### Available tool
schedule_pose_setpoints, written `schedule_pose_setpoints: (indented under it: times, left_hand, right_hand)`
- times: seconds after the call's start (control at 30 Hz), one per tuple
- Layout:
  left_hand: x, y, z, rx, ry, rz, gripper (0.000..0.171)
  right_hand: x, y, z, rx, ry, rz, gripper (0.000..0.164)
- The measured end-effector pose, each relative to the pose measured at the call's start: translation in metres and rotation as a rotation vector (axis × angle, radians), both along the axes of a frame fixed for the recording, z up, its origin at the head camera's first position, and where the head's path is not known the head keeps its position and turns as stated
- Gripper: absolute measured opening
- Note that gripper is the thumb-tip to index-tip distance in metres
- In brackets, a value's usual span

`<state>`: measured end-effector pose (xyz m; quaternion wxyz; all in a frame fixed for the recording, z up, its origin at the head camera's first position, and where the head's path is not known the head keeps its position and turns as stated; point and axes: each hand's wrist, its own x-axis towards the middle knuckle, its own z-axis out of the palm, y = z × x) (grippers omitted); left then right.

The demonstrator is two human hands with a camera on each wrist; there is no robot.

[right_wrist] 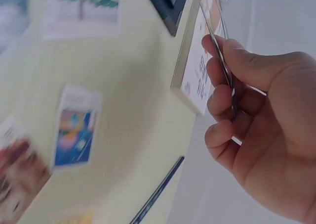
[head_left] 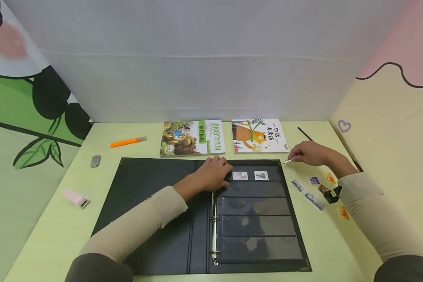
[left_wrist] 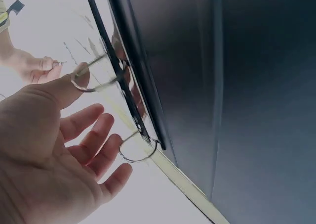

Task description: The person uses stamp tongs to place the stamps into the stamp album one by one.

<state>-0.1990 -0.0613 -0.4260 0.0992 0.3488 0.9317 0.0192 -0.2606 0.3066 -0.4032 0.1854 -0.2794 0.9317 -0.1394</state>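
Note:
An open black ring-binder stamp album (head_left: 155, 196) lies on the table. Its right side carries a clear-pocketed page (head_left: 257, 207), with two pale stamps (head_left: 261, 175) in the top row. My left hand (head_left: 213, 173) rests at the top of the page by the binding, fingers relaxed. In the left wrist view its thumb lies beside a metal ring (left_wrist: 86, 89). Past the album's upper right corner, my right hand (head_left: 310, 152) pinches metal tweezers (right_wrist: 226, 61) between thumb and fingers. No stamp shows between the tweezers' tips.
Several loose stamps (head_left: 313, 180) lie right of the album, below the right forearm. Two picture books (head_left: 211, 137) lie behind it. A thin black stick (head_left: 304, 133) is at the back right. Leftward are an orange marker (head_left: 124, 142), a grey eraser (head_left: 95, 161) and a pink clipper-like item (head_left: 75, 198).

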Motion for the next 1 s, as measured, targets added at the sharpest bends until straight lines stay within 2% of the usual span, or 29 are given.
schedule_pose_setpoints:
  times: [0.2,0.47,0.63,0.87,1.0]
  left_hand:
    - [0.018,-0.005,0.002,0.005,-0.014,-0.02,0.055]
    - [0.03,0.002,-0.002,-0.068,-0.018,0.004,0.065]
    - [0.03,0.004,-0.005,-0.084,-0.011,0.021,0.064]
    - [0.031,0.004,-0.009,-0.044,0.008,0.018,0.058]
    - [0.031,0.005,-0.009,-0.013,0.011,0.018,0.055]
  right_hand:
    - [0.023,0.033,-0.002,0.008,-0.05,-0.061,0.016]
    - [0.048,0.055,-0.012,-0.017,-0.089,-0.083,0.016]
    - [0.054,0.06,-0.018,-0.016,-0.079,-0.075,0.015]
    - [0.056,0.06,-0.026,-0.053,-0.079,-0.067,0.014]
    - [0.055,0.059,-0.024,-0.052,-0.02,-0.076,0.013]
